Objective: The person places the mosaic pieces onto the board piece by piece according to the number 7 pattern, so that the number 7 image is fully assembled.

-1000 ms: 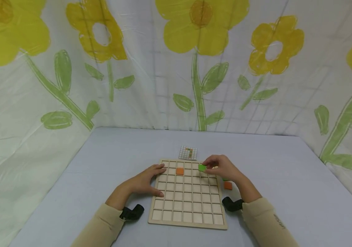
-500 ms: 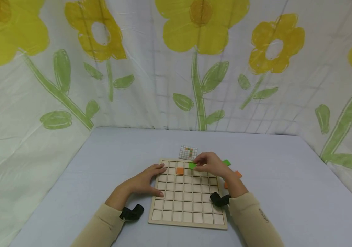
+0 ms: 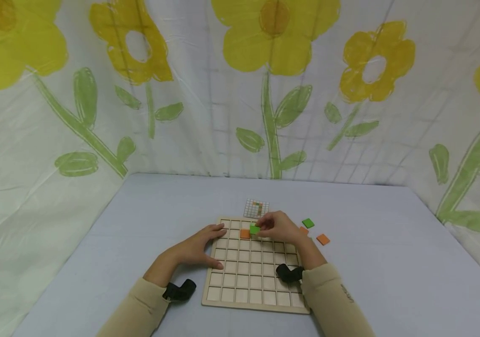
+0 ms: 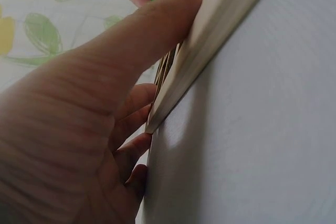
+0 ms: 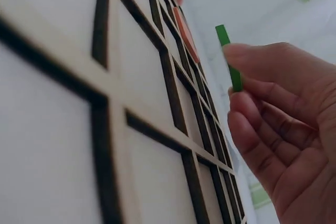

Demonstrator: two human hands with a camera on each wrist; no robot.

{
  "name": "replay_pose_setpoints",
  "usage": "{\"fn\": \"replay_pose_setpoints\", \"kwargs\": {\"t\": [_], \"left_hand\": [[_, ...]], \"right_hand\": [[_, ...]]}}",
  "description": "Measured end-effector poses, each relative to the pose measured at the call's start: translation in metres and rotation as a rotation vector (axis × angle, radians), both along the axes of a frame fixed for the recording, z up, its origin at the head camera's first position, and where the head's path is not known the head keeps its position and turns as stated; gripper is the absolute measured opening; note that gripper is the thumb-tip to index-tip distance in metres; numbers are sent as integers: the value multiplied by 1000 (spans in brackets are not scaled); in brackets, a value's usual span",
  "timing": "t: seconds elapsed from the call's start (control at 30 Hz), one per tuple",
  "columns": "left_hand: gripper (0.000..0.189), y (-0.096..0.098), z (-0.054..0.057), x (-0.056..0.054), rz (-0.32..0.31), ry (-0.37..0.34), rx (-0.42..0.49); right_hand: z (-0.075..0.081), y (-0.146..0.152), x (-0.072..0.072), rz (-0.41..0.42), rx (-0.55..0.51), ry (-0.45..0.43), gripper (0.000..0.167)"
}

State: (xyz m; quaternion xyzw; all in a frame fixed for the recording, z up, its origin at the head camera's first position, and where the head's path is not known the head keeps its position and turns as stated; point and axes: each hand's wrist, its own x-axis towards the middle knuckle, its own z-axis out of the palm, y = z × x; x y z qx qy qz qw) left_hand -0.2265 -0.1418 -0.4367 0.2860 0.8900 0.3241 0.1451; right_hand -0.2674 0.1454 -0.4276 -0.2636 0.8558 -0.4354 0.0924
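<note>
I have the right grip (image 3: 279, 228) narrowed to a pinch on a green tile (image 3: 254, 229), thumb on one side and fingertips on the other. In the right wrist view the tile shows nearly edge-on, held just clear of the grid board (image 3: 255, 282). From the head camera it now appears right beside the orange tile (image 3: 245, 233), which lies in the second row from the far edge, third cell from the left. One second ago I had that green tile well over toward the board's right side; it has travelled left with the arm, while the orange tile has stayed put. The left grip (image 3: 199, 245) has not shifted: it is spread wide along the board's left edge, thumb lapping over the rim. Right of the board, the forearm's move has brought a loose green tile (image 3: 308, 223) and a loose orange tile (image 3: 323, 239) into full view; another orange piece (image 3: 304, 231) is partly covered by the wrist. Just past the far rim, a small pattern card (image 3: 256, 208) lies on the pale surface (image 3: 159, 201), as before. Farther back hangs a white curtain (image 3: 206, 140) printed with yellow flowers.
</note>
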Motion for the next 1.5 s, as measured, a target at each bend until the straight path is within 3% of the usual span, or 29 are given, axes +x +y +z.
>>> {"fn": "replay_pose_setpoints", "kwargs": {"t": [0.5, 1.13, 1.2, 1.5], "left_hand": [[93, 0, 2, 2, 1, 7, 0], [93, 0, -1, 1, 14, -7, 2], [93, 0, -1, 1, 13, -7, 3], [93, -1, 0, 1, 1, 0, 1]], "right_hand": [[-13, 3, 2, -24, -33, -24, 22], [-12, 1, 5, -32, 6, 19, 25], [-3, -1, 10, -26, 13, 30, 24], [-14, 1, 3, -43, 38, 17, 23]]}}
